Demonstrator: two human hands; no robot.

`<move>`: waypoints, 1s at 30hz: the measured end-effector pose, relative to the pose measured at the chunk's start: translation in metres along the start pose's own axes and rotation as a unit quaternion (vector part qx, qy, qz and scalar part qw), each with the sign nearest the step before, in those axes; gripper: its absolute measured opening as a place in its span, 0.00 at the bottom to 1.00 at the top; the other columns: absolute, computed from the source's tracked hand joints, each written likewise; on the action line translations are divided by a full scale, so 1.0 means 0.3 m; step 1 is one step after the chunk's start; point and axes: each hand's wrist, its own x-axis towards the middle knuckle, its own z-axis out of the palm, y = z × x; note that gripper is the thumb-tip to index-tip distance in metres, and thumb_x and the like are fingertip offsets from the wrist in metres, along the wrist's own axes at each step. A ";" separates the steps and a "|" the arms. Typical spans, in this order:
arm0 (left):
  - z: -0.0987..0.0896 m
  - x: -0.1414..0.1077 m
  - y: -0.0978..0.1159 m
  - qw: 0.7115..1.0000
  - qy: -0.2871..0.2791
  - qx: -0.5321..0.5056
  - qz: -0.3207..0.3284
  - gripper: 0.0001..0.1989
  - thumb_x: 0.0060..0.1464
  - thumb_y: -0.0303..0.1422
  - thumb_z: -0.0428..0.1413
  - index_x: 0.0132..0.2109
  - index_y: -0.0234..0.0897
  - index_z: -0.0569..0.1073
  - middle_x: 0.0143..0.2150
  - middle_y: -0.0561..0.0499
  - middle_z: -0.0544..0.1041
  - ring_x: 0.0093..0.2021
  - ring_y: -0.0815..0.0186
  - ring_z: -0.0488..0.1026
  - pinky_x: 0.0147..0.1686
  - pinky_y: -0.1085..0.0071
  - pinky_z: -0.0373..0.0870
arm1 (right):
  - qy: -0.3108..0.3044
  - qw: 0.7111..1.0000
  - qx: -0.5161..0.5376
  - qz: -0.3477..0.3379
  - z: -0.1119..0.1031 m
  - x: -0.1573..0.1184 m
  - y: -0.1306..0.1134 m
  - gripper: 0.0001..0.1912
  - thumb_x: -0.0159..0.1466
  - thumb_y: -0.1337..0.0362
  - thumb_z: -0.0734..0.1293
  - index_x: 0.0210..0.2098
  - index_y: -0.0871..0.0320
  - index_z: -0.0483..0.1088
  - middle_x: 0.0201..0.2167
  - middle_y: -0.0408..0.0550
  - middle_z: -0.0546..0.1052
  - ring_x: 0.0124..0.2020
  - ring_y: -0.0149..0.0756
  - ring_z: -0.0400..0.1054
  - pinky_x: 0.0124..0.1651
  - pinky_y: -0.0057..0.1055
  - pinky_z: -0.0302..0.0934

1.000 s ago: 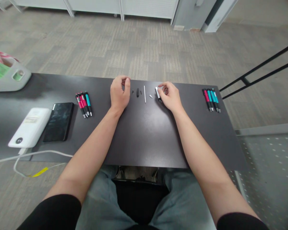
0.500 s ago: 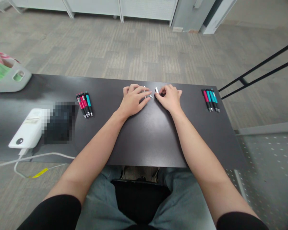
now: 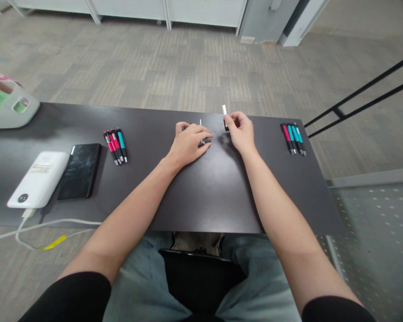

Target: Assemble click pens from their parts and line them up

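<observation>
On the left of the dark table [image 3: 201, 197], a group of pens [image 3: 116, 146] lies well apart from both hands. Farther right, the left hand [image 3: 191, 142] lies palm down, fingers spread over the table; a small silver piece [image 3: 202, 142] shows between thumb and fingers, and I cannot tell whether it is pinched. Just past the far side of these fingers, 1 end of a thin white rod [image 3: 200, 121] shows, pointing far; the left hand is the nearer of the 2 to it. Right of the rod, the right hand [image 3: 241, 131] clamps a white-and-black barrel [image 3: 225, 110] between thumb and fingers. The barrel sits on that hand's left side, its long axis running near to far, white end far and leaning slightly left.
</observation>
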 end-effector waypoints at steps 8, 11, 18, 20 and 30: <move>0.007 -0.013 -0.051 0.998 0.047 0.029 -0.040 0.10 0.71 0.42 0.82 0.52 0.49 0.92 0.65 0.41 0.88 0.70 0.37 0.79 0.78 0.32 0.64 | -0.003 1.000 0.023 0.013 -0.005 0.001 -0.013 0.35 0.76 0.23 0.79 0.42 0.47 0.75 0.37 0.45 0.79 0.41 0.44 0.76 0.50 0.43 0.77; 0.026 -0.012 -0.080 0.998 0.064 0.000 -0.022 0.11 0.71 0.44 0.82 0.45 0.49 0.91 0.59 0.42 0.89 0.68 0.37 0.78 0.75 0.31 0.65 | 0.002 0.999 0.048 0.023 -0.016 0.009 -0.022 0.35 0.77 0.20 0.77 0.46 0.47 0.79 0.40 0.49 0.84 0.43 0.48 0.79 0.51 0.47 0.81; 0.031 -0.010 -0.061 0.998 0.051 -0.033 0.008 0.07 0.76 0.41 0.78 0.45 0.53 0.91 0.52 0.46 0.94 0.62 0.41 0.79 0.75 0.32 0.64 | 0.010 0.994 0.096 0.046 -0.015 0.011 -0.027 0.33 0.72 0.23 0.80 0.44 0.45 0.76 0.44 0.51 0.89 0.35 0.44 0.75 0.43 0.47 0.79; 0.027 -0.009 -0.051 0.997 0.064 -0.043 0.010 0.07 0.78 0.42 0.77 0.46 0.54 0.91 0.49 0.48 0.94 0.59 0.43 0.81 0.75 0.33 0.65 | -0.010 0.993 0.107 0.044 -0.003 0.002 -0.037 0.32 0.70 0.27 0.84 0.43 0.45 0.74 0.45 0.50 0.90 0.37 0.44 0.77 0.45 0.47 0.80; 0.026 0.045 -0.098 0.917 0.285 -0.269 -0.075 0.31 0.77 0.71 0.69 0.52 0.48 0.89 0.52 0.44 0.95 0.53 0.51 0.91 0.61 0.51 0.85 | -0.132 0.990 0.030 -0.044 0.013 -0.079 -0.108 0.25 0.68 0.35 0.84 0.43 0.45 0.77 0.42 0.45 0.84 0.35 0.42 0.70 0.46 0.45 0.75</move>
